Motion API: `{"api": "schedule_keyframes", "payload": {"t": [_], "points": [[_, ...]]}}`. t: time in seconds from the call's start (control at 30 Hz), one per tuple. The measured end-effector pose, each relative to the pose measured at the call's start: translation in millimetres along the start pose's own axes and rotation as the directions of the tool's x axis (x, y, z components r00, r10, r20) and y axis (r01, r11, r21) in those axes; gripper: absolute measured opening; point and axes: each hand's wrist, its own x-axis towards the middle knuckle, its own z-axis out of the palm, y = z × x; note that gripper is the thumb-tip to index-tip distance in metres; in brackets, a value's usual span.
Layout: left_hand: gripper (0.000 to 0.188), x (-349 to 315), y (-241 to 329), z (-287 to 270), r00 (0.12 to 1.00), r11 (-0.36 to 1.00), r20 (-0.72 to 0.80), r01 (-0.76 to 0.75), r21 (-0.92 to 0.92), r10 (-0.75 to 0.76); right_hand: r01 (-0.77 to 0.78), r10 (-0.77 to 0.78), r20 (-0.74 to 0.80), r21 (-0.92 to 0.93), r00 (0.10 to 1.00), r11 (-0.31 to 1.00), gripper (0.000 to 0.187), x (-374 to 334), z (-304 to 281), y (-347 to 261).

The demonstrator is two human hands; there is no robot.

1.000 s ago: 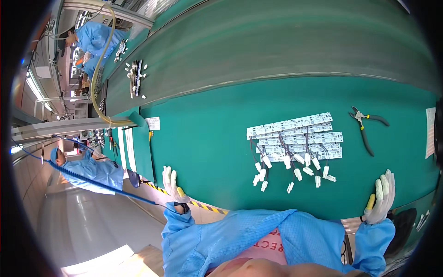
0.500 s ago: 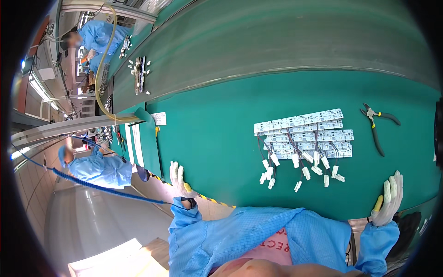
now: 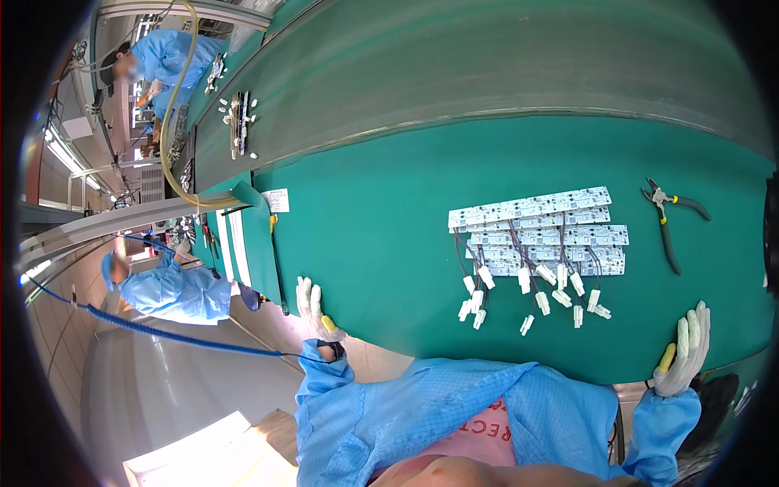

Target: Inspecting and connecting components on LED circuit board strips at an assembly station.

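My left hand (image 3: 315,310), in a white glove with a yellow thumb, rests with stretched fingers at the near left edge of the green mat (image 3: 365,211). Nothing is in it. On the near right edge lies my right hand (image 3: 683,351), gloved alike, its fingers out straight and holding nothing. Between the hands, farther in, several white circuit board strips (image 3: 535,209) overlap in a stack. Dark wires run from them toward me and end in white connectors (image 3: 542,303). Right of the boards lie wire cutters (image 3: 664,217) with dark handles, their jaws pointing away. Neither hand touches these things.
A dark green conveyor belt (image 3: 487,65) runs along the far side, carrying another bundle of boards (image 3: 238,124). A metal post (image 3: 122,213) with a yellowish hose stands at left. A coiled blue cord (image 3: 178,338) reaches my left wrist. Two co-workers in blue sit at left.
The whole view has shifted slightly, so the boards and cutters appear a little to the right. Both my hands stay resting at the mat's edge.
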Motion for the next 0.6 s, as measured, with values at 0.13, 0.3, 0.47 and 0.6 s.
{"api": "schedule_keyframes", "payload": {"t": [0.13, 0.3, 0.47, 0.6], "points": [[0.057, -1.5, -0.5, -1.2, 1.000, 1.000, 0.012, -0.007, -0.010, 0.007, 0.011, -0.011, -0.023, 0.013, 1.000, 1.000, 0.038, 0.9, 2.4, 0.3], [0.061, 2.1, -1.3, -4.3, 1.000, 1.000, 0.005, -0.004, -0.013, 0.004, 0.032, -0.032, -0.030, 0.010, 0.999, 0.999, 0.038, 2.2, 3.6, -1.9], [0.062, 1.1, -5.8, -3.8, 0.998, 1.000, 0.055, 0.008, 0.006, -0.009, 0.031, -0.031, -0.015, -0.003, 0.999, 1.000, 0.039, 4.6, 2.0, -3.4], [0.060, 4.9, 0.1, -3.7, 1.000, 1.000, 0.021, 0.005, 0.014, -0.005, 0.028, -0.028, -0.017, 0.006, 0.999, 1.000, 0.039, 4.9, 1.1, -3.7]]}}
